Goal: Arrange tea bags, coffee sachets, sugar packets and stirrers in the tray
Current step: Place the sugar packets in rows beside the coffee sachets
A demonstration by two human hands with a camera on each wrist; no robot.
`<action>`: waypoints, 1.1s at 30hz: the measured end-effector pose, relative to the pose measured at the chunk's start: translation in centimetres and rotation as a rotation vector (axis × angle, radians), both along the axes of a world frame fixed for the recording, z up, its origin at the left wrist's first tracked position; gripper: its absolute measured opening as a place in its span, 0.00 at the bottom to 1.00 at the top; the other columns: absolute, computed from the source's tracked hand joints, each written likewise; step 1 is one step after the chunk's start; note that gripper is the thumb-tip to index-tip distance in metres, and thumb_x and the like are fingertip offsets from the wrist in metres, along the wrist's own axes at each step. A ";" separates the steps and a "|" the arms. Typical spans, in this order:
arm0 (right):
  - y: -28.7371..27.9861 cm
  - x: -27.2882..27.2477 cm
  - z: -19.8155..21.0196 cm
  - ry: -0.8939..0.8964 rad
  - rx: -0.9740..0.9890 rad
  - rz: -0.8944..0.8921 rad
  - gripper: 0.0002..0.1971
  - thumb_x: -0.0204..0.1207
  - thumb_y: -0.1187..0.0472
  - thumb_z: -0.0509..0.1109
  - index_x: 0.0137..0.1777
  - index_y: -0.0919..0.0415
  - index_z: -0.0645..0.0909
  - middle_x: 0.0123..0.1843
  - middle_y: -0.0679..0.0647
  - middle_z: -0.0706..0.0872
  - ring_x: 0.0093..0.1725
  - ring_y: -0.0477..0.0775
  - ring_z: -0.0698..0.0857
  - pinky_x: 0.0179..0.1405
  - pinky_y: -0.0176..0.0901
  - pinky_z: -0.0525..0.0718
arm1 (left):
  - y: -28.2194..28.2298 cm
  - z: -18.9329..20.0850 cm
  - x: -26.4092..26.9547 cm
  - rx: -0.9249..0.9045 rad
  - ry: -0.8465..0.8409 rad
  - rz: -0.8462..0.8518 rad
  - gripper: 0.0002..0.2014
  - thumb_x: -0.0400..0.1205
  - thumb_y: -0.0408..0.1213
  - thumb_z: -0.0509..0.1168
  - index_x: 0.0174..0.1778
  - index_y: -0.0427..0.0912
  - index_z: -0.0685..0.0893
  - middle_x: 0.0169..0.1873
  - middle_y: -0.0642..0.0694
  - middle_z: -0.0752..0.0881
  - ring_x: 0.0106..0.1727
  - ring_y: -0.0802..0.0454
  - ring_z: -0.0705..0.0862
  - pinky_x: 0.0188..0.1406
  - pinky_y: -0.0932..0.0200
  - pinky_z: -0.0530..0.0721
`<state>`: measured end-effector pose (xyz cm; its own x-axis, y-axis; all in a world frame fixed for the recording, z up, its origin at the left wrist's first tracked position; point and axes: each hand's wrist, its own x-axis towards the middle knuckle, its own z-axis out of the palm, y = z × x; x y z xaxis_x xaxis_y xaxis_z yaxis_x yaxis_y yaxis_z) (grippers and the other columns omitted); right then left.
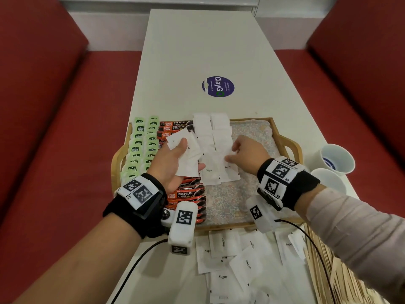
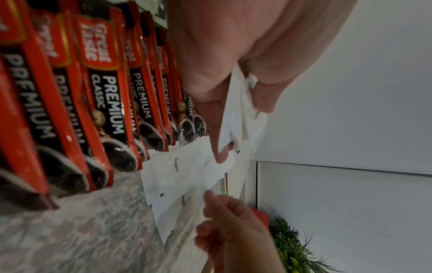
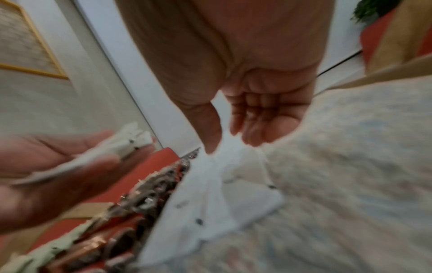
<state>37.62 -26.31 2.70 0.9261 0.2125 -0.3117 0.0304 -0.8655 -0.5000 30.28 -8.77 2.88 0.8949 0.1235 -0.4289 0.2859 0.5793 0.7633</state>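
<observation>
A wooden tray (image 1: 276, 129) with a floral lining holds green tea bags (image 1: 140, 150) in two columns, red coffee sachets (image 1: 186, 194) in one column, and white sugar packets (image 1: 210, 137) in two overlapping columns. My left hand (image 1: 178, 150) hovers palm up over the coffee column and grips a small stack of sugar packets (image 1: 189, 165) (image 2: 236, 118) under its thumb. My right hand (image 1: 232, 153) (image 3: 225, 142) is low over the right sugar column. Its thumb and fingers pinch the far edge of the nearest packet (image 1: 230, 170) lying there.
Loose sugar packets (image 1: 232, 260) are scattered on the white table in front of the tray. Wooden stirrers (image 1: 341, 277) lie piled at the near right. Two white cups (image 1: 337, 159) stand right of the tray. The tray's right half shows bare lining (image 1: 252, 132). Red benches flank the table.
</observation>
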 end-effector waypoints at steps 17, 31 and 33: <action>3.7 -2.3 4.0 0.015 0.348 0.109 0.15 0.65 0.57 0.81 0.36 0.57 0.75 0.32 0.51 0.83 0.29 0.50 0.83 0.32 0.44 0.82 | -1.1 0.6 -0.7 0.068 -0.064 -0.082 0.14 0.85 0.33 0.58 0.67 0.41 0.76 0.55 0.39 0.86 0.46 0.43 0.88 0.37 0.47 0.89; 1.6 -0.5 4.3 0.053 0.537 -0.051 0.09 0.80 0.67 0.65 0.39 0.57 0.72 0.31 0.54 0.80 0.25 0.49 0.82 0.27 0.41 0.79 | 0.0 1.0 -0.5 0.006 0.033 0.068 0.15 0.89 0.41 0.50 0.68 0.43 0.73 0.59 0.40 0.85 0.50 0.43 0.87 0.35 0.43 0.90; 1.0 0.1 4.0 0.007 0.466 -0.024 0.09 0.80 0.67 0.66 0.39 0.55 0.74 0.31 0.54 0.81 0.26 0.49 0.82 0.31 0.44 0.81 | 0.8 0.8 -0.4 -0.002 0.039 0.092 0.15 0.89 0.41 0.50 0.68 0.42 0.73 0.57 0.41 0.85 0.48 0.45 0.88 0.32 0.45 0.90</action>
<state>37.72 -25.36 6.70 0.9307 0.3101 -0.1939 0.0085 -0.5486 -0.8361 29.89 -8.01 3.65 0.8625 0.2031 -0.4635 0.2610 0.6063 0.7512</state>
